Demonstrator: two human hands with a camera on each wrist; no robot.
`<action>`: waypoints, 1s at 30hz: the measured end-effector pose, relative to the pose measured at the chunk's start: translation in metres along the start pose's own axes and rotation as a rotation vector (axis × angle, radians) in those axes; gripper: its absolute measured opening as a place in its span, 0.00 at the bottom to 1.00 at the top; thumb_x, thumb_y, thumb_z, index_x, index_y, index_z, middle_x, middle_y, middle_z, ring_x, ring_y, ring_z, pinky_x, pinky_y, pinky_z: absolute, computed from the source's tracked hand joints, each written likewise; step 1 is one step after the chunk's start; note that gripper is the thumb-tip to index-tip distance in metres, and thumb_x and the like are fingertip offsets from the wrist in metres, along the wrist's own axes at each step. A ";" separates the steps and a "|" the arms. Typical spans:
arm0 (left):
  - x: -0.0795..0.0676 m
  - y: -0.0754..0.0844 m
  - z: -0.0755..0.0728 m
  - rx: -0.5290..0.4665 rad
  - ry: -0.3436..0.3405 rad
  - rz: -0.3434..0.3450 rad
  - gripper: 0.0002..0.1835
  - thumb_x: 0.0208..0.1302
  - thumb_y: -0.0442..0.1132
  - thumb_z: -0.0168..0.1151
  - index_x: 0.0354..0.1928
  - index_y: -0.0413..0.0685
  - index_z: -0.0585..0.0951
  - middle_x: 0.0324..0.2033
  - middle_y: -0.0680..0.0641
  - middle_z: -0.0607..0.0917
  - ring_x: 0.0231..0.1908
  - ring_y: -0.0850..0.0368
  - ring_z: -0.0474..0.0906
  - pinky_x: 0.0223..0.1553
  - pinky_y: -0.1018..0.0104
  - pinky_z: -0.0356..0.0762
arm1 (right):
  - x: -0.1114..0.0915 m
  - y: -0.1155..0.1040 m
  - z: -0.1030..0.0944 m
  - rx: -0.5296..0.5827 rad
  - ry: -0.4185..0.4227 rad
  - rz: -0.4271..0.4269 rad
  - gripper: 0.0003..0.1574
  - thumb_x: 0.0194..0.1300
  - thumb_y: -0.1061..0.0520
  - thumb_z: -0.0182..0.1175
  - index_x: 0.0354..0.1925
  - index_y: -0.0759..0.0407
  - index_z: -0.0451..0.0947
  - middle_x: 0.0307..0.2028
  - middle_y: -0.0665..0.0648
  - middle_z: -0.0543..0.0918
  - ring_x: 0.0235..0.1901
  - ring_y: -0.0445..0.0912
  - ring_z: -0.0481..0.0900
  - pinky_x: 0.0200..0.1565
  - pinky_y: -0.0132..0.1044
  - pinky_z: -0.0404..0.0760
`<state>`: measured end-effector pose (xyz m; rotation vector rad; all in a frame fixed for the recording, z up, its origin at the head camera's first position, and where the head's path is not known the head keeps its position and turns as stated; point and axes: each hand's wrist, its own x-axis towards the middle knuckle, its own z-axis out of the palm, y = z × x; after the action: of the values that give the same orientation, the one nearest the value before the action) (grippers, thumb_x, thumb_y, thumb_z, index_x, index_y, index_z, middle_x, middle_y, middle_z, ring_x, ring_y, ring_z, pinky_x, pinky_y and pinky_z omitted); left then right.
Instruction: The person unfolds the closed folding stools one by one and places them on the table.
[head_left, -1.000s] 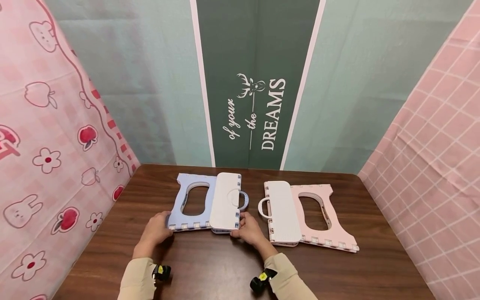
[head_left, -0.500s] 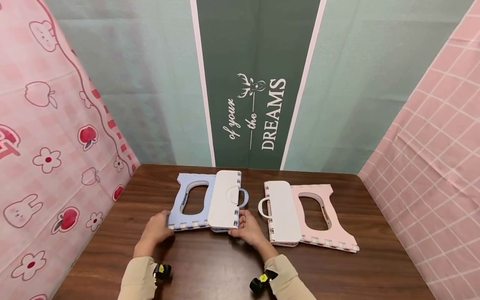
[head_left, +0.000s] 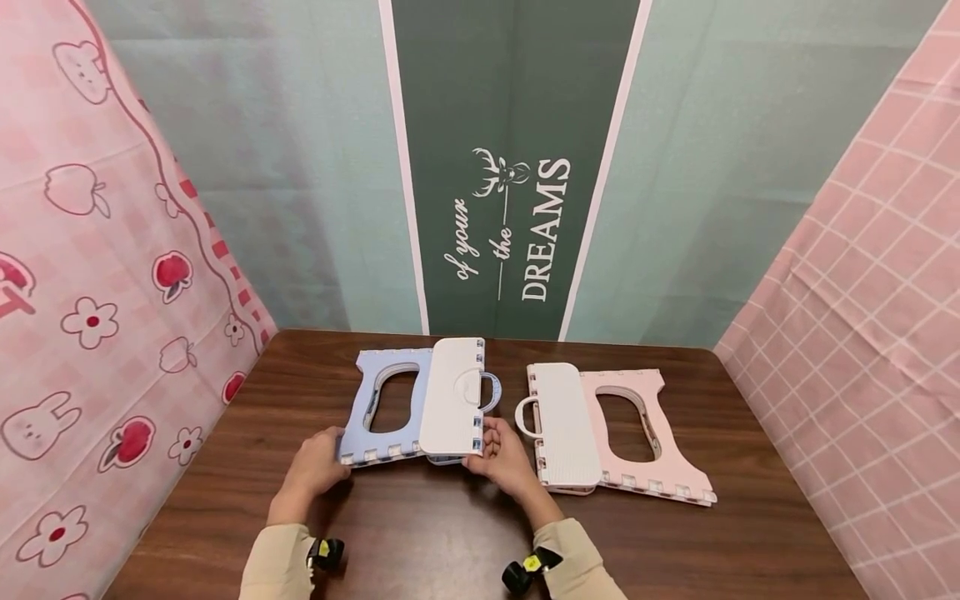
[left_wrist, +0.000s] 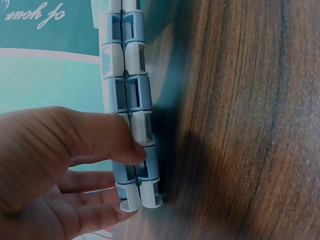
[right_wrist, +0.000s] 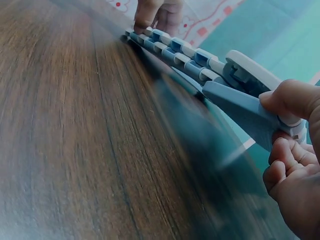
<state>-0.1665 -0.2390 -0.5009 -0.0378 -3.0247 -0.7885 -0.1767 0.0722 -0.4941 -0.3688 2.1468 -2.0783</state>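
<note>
A blue-and-white folding stool [head_left: 421, 400], folded flat, is in the head view's left half, its white top panel to the right with a blue loop handle. My left hand [head_left: 316, 463] grips its near left corner; in the left wrist view the thumb [left_wrist: 107, 137] lies over the stool's slotted edge [left_wrist: 129, 92]. At the near right corner, my right hand [head_left: 504, 457] pinches the white panel and the blue part under it. The right wrist view shows the stool's right end [right_wrist: 240, 107] raised off the table, with a gap beneath.
A pink-and-white folding stool [head_left: 651, 442], also folded flat, lies on the brown wooden table [head_left: 420, 533], its white handle [head_left: 526, 417] close to my right hand. Behind the table hangs a green curtain [head_left: 337, 167]; pink patterned cloths flank both sides.
The white panel end of the blue-and-white stool has risen slightly, with my right hand still gripping it. My left hand keeps its hold at the left corner. The pink stool has stayed put.
</note>
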 end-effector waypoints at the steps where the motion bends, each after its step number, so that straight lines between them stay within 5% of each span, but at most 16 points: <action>1: 0.000 0.000 0.000 0.008 0.003 0.002 0.32 0.36 0.29 0.68 0.50 0.24 0.73 0.44 0.29 0.76 0.44 0.35 0.73 0.43 0.45 0.71 | 0.000 0.000 0.000 0.001 0.000 0.001 0.39 0.41 0.76 0.65 0.53 0.79 0.61 0.26 0.58 0.72 0.24 0.42 0.68 0.25 0.26 0.68; 18: 0.000 0.004 -0.001 0.051 0.011 0.032 0.29 0.34 0.24 0.67 0.47 0.25 0.75 0.42 0.31 0.78 0.42 0.37 0.75 0.42 0.47 0.72 | 0.005 0.016 -0.001 0.175 -0.005 0.012 0.44 0.43 0.78 0.64 0.59 0.78 0.57 0.27 0.55 0.74 0.25 0.40 0.72 0.28 0.27 0.72; 30: -0.001 0.006 0.001 0.067 0.010 0.018 0.29 0.36 0.25 0.66 0.48 0.26 0.74 0.44 0.31 0.77 0.42 0.37 0.75 0.41 0.46 0.72 | -0.006 -0.022 0.004 0.023 -0.047 -0.096 0.44 0.42 0.79 0.64 0.57 0.81 0.56 0.28 0.57 0.74 0.25 0.44 0.70 0.27 0.27 0.70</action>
<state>-0.1651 -0.2334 -0.4992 -0.0600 -3.0339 -0.6838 -0.1676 0.0692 -0.4733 -0.5221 2.1167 -2.1204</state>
